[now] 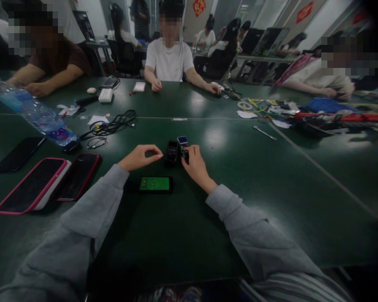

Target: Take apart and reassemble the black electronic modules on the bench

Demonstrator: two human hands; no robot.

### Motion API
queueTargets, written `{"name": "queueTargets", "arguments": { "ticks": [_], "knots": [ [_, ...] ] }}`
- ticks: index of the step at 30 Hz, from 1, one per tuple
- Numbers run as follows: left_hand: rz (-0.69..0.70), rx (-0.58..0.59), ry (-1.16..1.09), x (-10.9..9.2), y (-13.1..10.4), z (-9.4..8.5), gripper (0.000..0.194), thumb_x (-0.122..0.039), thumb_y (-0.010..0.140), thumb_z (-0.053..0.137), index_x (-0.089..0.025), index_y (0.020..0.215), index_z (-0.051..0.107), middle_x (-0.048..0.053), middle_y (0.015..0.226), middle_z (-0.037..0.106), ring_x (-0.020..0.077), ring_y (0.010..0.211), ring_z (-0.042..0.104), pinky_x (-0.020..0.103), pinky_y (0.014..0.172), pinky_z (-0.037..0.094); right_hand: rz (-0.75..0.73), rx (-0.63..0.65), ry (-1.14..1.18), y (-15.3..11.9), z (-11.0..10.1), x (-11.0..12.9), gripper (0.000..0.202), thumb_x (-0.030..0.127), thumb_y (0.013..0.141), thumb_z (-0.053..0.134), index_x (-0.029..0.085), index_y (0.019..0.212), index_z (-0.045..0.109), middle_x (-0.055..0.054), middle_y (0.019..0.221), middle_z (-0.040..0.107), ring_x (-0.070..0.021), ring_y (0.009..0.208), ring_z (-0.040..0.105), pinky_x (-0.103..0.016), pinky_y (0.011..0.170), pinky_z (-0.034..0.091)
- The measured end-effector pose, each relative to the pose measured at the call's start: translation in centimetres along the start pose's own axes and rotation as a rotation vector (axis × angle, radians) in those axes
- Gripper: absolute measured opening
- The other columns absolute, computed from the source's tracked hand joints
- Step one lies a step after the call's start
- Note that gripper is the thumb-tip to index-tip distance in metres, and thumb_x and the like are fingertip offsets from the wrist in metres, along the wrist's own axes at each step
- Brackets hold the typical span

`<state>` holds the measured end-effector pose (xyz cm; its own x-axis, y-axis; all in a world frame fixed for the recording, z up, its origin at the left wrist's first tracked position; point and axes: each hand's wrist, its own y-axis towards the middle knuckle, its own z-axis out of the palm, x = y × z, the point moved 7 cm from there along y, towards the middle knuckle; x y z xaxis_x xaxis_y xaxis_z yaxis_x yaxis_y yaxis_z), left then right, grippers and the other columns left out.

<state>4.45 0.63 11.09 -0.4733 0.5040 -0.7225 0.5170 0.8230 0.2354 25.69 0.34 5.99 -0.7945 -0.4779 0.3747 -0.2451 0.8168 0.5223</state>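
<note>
My left hand [142,157] hovers left of a small black device [171,152], thumb and forefinger brought together in a pinch. Anything between those fingertips is too small to make out. My right hand [195,164] has its fingers closed around a small electronic part [183,152], mostly hidden by the fingers, just right of the black device. Directly behind that part lies a little module with a white-edged screen [182,140]. Nearer to me, a green circuit board [155,183] sits in a black casing on the dark green table [176,235].
Phones [34,184] and a water bottle [31,111] lie at the left, with coiled black cables [116,123] behind. To the right are a wrench [264,133] and a heap of wires and tools [302,111]. Across the table, a person in a white shirt [168,61] sits.
</note>
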Motion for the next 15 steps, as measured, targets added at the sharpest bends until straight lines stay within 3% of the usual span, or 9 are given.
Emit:
{"name": "queueTargets", "arguments": {
  "ticks": [3, 7, 9, 11, 15],
  "knots": [
    [0.039, 0.254, 0.122, -3.5, -0.7, 0.2, 0.03, -0.053, 0.086, 0.069, -0.024, 0.095, 0.073, 0.003, 0.095, 0.075, 0.0213, 0.087, 0.071, 0.032, 0.077, 0.053, -0.003, -0.005, -0.007, 0.0, 0.1, -0.1, 0.029, 0.017, 0.089, 0.053, 0.014, 0.118, 0.051, -0.017, 0.123, 0.047, -0.0292, 0.105, 0.058, -0.047, 0.088, 0.058],
    [0.105, 0.315, 0.351, -6.3, -2.8, 1.9, 0.056, -0.058, 0.062, 0.087, -0.028, 0.106, 0.07, 0.004, 0.102, 0.075, 0.0237, 0.082, 0.071, 0.03, 0.068, 0.048, -0.002, -0.003, -0.006, 0.0, 0.2, -0.1, 0.029, 0.017, 0.089, 0.053, 0.015, 0.119, 0.051, -0.017, 0.122, 0.047, -0.0291, 0.106, 0.058, -0.047, 0.088, 0.058],
    [0.136, 0.383, 0.522, -6.6, -4.0, 3.7, 0.057, -0.047, 0.062, 0.091, -0.025, 0.109, 0.068, 0.006, 0.102, 0.075, 0.0255, 0.082, 0.071, 0.031, 0.068, 0.047, 0.001, 0.003, -0.006, 0.0, 0.1, -0.1, 0.029, 0.017, 0.089, 0.053, 0.015, 0.118, 0.051, -0.017, 0.123, 0.047, -0.0295, 0.105, 0.059, -0.047, 0.087, 0.059],
    [0.13, 0.382, 0.679, -6.3, -4.6, 4.5, 0.056, -0.025, 0.063, 0.09, -0.021, 0.114, 0.065, 0.009, 0.105, 0.074, 0.0276, 0.087, 0.07, 0.033, 0.071, 0.046, 0.002, 0.008, -0.005, 0.0, 0.1, 0.0, 0.029, 0.017, 0.089, 0.053, 0.015, 0.118, 0.051, -0.017, 0.123, 0.047, -0.0298, 0.106, 0.058, -0.048, 0.087, 0.059],
    [0.18, 0.386, 0.668, -5.1, -4.5, 4.0, 0.043, -0.003, 0.075, 0.07, -0.029, 0.109, 0.065, 0.002, 0.101, 0.072, 0.0224, 0.088, 0.068, 0.032, 0.076, 0.046, 0.006, 0.018, -0.002, 0.0, -0.1, 0.1, 0.03, 0.016, 0.09, 0.053, 0.014, 0.119, 0.05, -0.017, 0.123, 0.047, -0.029, 0.105, 0.058, -0.046, 0.085, 0.06]
  ]
}}
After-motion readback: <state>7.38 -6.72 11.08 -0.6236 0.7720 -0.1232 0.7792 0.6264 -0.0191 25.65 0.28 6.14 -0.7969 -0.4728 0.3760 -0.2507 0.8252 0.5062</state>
